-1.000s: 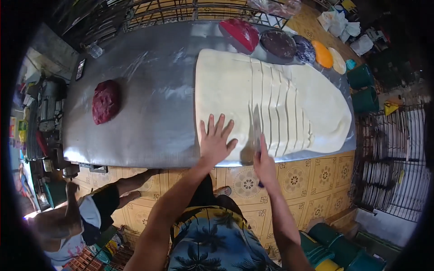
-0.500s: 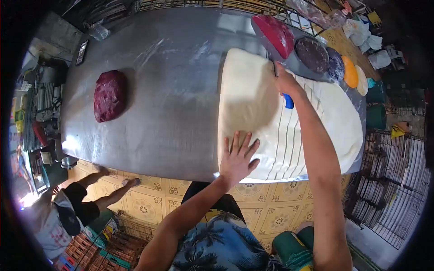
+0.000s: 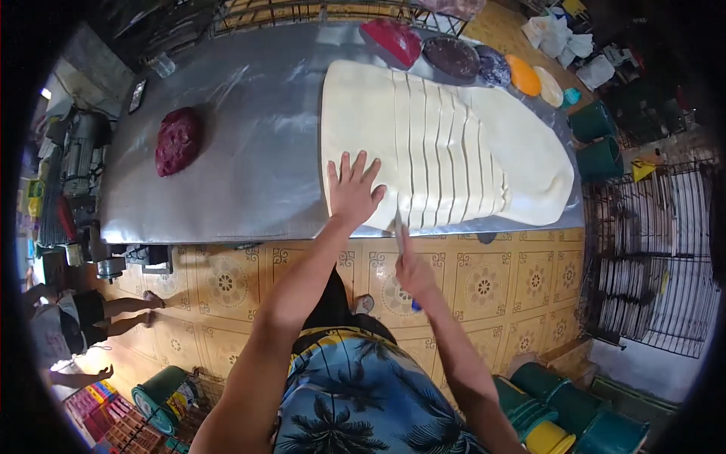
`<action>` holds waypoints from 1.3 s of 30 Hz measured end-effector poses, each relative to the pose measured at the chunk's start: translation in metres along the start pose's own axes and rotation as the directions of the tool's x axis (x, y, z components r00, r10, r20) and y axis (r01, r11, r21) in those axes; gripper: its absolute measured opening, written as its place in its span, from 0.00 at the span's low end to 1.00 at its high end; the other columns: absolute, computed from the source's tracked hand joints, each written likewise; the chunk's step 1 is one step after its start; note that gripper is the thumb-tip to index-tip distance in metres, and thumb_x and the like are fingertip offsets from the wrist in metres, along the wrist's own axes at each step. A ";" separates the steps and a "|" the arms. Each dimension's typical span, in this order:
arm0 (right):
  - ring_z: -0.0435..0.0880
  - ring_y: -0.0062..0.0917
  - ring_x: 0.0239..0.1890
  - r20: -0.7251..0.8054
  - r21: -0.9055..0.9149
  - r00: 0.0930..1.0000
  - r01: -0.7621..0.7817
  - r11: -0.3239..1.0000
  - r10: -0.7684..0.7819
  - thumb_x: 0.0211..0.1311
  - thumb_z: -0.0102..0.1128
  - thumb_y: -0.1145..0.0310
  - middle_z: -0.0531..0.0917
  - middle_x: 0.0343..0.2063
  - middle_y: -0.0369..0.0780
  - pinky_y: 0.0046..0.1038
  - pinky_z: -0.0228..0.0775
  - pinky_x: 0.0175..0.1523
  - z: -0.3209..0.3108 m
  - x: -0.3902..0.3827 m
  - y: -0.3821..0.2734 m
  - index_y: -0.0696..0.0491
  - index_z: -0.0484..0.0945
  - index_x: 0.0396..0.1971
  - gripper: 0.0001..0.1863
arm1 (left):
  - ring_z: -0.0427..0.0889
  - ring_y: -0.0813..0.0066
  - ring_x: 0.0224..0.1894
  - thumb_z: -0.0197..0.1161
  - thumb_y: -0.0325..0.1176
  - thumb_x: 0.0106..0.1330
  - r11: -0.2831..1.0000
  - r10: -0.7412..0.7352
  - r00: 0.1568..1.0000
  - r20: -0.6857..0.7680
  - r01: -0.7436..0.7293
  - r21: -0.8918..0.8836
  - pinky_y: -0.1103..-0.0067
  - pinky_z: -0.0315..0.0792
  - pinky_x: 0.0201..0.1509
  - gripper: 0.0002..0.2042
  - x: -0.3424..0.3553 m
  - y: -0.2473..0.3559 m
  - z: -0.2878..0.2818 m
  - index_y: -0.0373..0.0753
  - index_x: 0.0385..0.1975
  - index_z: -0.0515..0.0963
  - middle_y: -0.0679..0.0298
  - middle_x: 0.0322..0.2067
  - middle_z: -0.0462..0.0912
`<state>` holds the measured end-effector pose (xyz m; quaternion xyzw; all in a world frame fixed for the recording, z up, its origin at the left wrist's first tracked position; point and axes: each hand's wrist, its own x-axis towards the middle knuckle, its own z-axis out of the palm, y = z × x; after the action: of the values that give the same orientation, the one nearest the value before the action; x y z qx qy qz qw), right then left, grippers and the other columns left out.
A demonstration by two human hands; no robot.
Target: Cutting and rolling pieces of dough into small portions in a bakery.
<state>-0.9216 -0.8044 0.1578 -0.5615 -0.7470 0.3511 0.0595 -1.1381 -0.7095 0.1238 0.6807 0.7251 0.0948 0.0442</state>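
Note:
A large pale sheet of dough point(image 3: 537, 170) covers the right part of the metal table, with several parallel cuts through its middle. My left hand point(image 3: 352, 195) lies flat on its uncut left portion, fingers spread. Below and right of it, my right hand point(image 3: 416, 274) grips a knife point(image 3: 401, 234) with a blue handle, the blade at the dough's near edge along the leftmost cut. A dark red lump of dough point(image 3: 178, 142) sits apart on the left.
The metal table point(image 3: 227, 189) has pink point(image 3: 393, 41), dark point(image 3: 450, 57), orange point(image 3: 522, 74) and other dough pieces at its far right. A co-worker point(image 3: 68, 321) is at lower left. Wire racks of trays point(image 3: 654, 234) stand right; green buckets point(image 3: 560, 401) sit lower right.
My right hand has drawn the knife from the far edge of the dough back to the near edge. The co-worker at lower left has moved further left.

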 end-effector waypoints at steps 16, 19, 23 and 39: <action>0.85 0.55 0.28 -0.182 0.106 0.982 -0.029 0.994 0.048 0.71 0.53 0.71 0.83 0.23 0.57 0.52 0.74 0.35 -0.060 0.169 -0.053 0.37 0.43 0.80 0.43 | 0.48 0.37 0.78 0.61 0.55 0.68 0.955 0.029 0.995 -0.092 -0.055 -0.292 0.38 0.50 0.74 0.33 -0.001 -0.047 -0.006 0.47 0.70 0.70 0.52 0.76 0.57; 0.86 0.57 0.36 -0.133 -0.111 0.991 -0.036 0.993 0.022 0.71 0.52 0.68 0.85 0.31 0.59 0.54 0.76 0.44 -0.096 0.298 -0.081 0.36 0.43 0.80 0.42 | 0.49 0.39 0.78 0.63 0.55 0.67 0.933 -0.012 0.999 0.039 0.025 -0.359 0.38 0.48 0.74 0.33 0.005 -0.049 -0.015 0.50 0.71 0.70 0.54 0.76 0.58; 0.87 0.55 0.43 0.041 -0.252 0.990 -0.121 0.960 0.136 0.69 0.50 0.64 0.84 0.45 0.60 0.52 0.77 0.53 -0.118 0.437 -0.115 0.41 0.47 0.79 0.40 | 0.48 0.40 0.79 0.63 0.54 0.67 0.945 -0.005 0.999 0.048 0.020 -0.327 0.38 0.48 0.74 0.32 0.008 -0.053 -0.017 0.52 0.71 0.70 0.56 0.76 0.58; 0.85 0.60 0.37 0.059 -0.144 0.998 -0.008 0.990 0.017 0.68 0.51 0.70 0.86 0.36 0.61 0.55 0.79 0.46 -0.031 0.166 -0.053 0.41 0.40 0.80 0.45 | 0.45 0.46 0.80 0.60 0.54 0.69 0.962 -0.031 0.990 -0.139 -0.008 -0.273 0.40 0.49 0.76 0.32 -0.004 -0.044 -0.003 0.53 0.72 0.68 0.60 0.77 0.57</action>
<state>-1.0085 -0.6507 0.1616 -0.5583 -0.7682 0.3134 -0.0058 -1.1815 -0.7166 0.1182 0.6553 0.7105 0.2416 0.0863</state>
